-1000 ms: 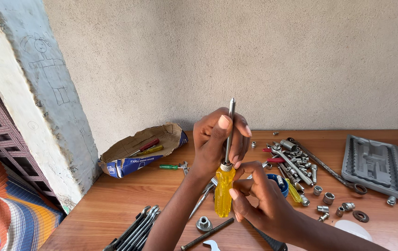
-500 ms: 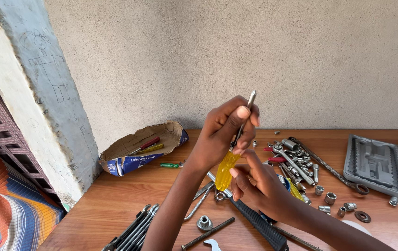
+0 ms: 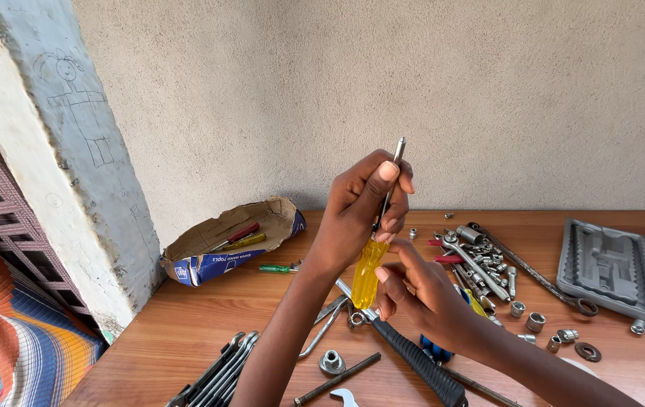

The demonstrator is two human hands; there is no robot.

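A screwdriver with a clear yellow handle point(image 3: 367, 273) and a steel shaft stands tip-up above a wooden table point(image 3: 186, 324). My left hand point(image 3: 364, 207) is wrapped around the shaft, thumb near the tip. My right hand point(image 3: 420, 290) sits just below and to the right, its fingers touching the yellow handle.
A torn cardboard box point(image 3: 224, 241) holding screwdrivers lies at the back left. Several sockets and wrenches point(image 3: 488, 260) are scattered at right, beside a grey moulded tool case point(image 3: 624, 271). A black-handled ratchet point(image 3: 416, 365), spanners point(image 3: 220, 373) and a green screwdriver point(image 3: 277, 268) lie nearby. A rough wall stands behind.
The screwdriver tilted from upright to leaning right. My left hand closed lower around the shaft and my right hand shifted on the handle.
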